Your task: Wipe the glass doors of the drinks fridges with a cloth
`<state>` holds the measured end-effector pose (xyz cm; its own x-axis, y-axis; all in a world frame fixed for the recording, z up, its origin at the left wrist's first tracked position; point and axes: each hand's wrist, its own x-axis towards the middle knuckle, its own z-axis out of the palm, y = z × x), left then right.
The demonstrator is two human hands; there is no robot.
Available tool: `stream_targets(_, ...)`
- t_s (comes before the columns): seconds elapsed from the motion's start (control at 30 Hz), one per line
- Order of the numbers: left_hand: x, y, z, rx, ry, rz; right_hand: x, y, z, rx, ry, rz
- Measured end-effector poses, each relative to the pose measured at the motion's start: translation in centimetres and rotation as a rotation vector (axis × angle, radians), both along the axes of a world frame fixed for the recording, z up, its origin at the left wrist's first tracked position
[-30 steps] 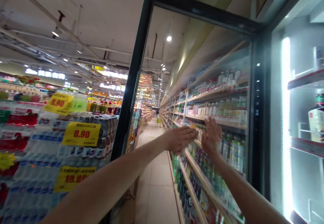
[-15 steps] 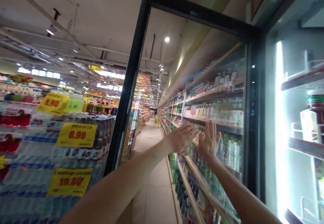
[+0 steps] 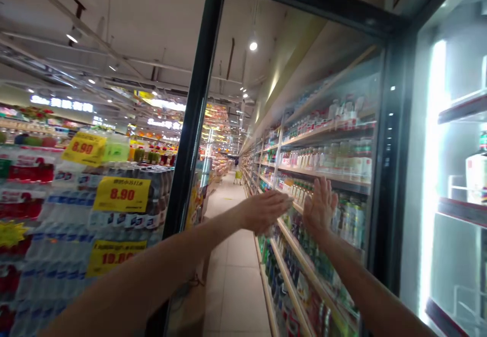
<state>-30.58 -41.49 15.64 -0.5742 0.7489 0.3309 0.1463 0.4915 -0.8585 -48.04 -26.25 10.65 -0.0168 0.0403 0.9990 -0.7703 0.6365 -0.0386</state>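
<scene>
Left hand: the wearer's left hand (image 3: 264, 212) reaches in from the near left, bare, its fingers straight and drawn close together, pointing to the right; no object shows in it.
Right hand: the right hand (image 3: 320, 207) stands just to the right of the left one, fingers stretched upward and slightly spread, likewise with nothing visible in its grasp (a small gap separates the two hands).
Glass door: the dark-framed glass door (image 3: 193, 124) stands open in the middle, its hinge side to the right; both hands overlap its pane, though whether the palms touch the glass cannot be told.
Lit cabinet: on the near right, the cabinet (image 3: 460, 235) glows beside a bright vertical light strip (image 3: 431, 184); a bottle (image 3: 477, 172) with a pale label stands on a shelf there, cut by the right edge.
Long shelves: beyond the pane, rows of bottles (image 3: 352, 223) line wooden shelves running to the far end.
Drink stack: on the left, packed bottles (image 3: 57, 240) carry yellow price signs (image 3: 122, 195), two of them reading 8.90.
Aisle: a pale tiled floor (image 3: 243, 286) leads far back to a yellow-green cart (image 3: 238, 175).
</scene>
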Motion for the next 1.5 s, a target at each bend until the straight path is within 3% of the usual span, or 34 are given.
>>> stream_targets(0.13,2.1,-1.7,6.9,0.401,0.369,0.156,0.4,0.0,0.0,0.009,-0.018,-0.02)
stream_targets(0.2,2.2,-1.6,7.8,0.528,0.491,0.193,0.7,-0.1,0.1,0.002,-0.033,-0.02)
stream_targets(0.27,1.5,-0.7,5.2,0.459,0.424,0.167,0.9,-0.1,0.2,-0.002,-0.041,-0.017)
stream_targets(0.4,-0.7,1.7,-4.2,0.049,0.015,0.022,0.9,0.0,0.2,-0.002,-0.025,-0.013)
stream_targets(0.47,-0.8,1.7,-5.9,-0.039,-0.099,-0.002,0.8,0.0,0.2,-0.007,-0.021,-0.017)
stream_targets(0.53,0.1,0.6,-4.0,0.002,-0.067,0.023,0.7,0.0,0.1,-0.015,-0.017,-0.021)
stream_targets(0.6,1.9,-1.5,0.1,0.154,0.118,0.075,0.6,0.0,0.1,-0.024,-0.005,-0.022)
stream_targets(0.67,3.7,-3.8,3.8,0.402,0.412,0.116,0.6,0.0,0.2,-0.028,0.003,-0.022)
stream_targets(0.73,5.2,-5.5,4.7,0.58,0.641,0.115,0.7,-0.1,0.2,-0.03,0.001,-0.019)
stream_targets(0.77,5.6,-6.0,3.9,0.613,0.691,0.11,0.7,-0.1,0.2,-0.031,-0.004,-0.017)
stream_targets(0.83,6.1,-6.2,0.1,0.546,0.634,0.103,0.7,-0.1,0.2,-0.032,-0.012,-0.015)
stream_targets(0.9,6.3,-5.7,-4.7,0.349,0.419,0.1,0.6,-0.1,0.2,-0.031,-0.02,-0.014)
stream_targets(0.97,6.3,-5.2,-7.8,0.14,0.195,0.076,0.5,-0.1,0.1,-0.029,-0.014,-0.016)
stream_targets(1.03,6.3,-5.1,-7.5,0.124,0.152,0.099,0.4,-0.1,0.1,-0.031,-0.003,-0.016)
stream_targets(1.17,6.4,-5.8,-0.7,0.506,0.537,0.13,0.4,-0.1,0.0,-0.032,-0.002,-0.005)
stream_targets(1.23,6.0,-5.9,1.3,0.614,0.657,0.104,0.5,0.0,0.0,-0.032,-0.005,0.001)
stream_targets(1.27,5.7,-5.8,1.4,0.615,0.653,0.099,0.5,0.0,0.0,-0.03,-0.006,0.003)
stream_targets(1.33,5.0,-5.1,-0.4,0.513,0.521,0.1,0.5,0.1,0.0,-0.029,-0.014,0.004)
stream_targets(1.43,4.1,-3.9,-4.1,0.203,0.177,0.08,0.5,0.2,0.1,-0.026,-0.014,0.01)
stream_targets(1.5,4.1,-3.6,-4.4,0.055,0.007,0.072,0.6,0.2,0.1,-0.032,-0.005,0.017)
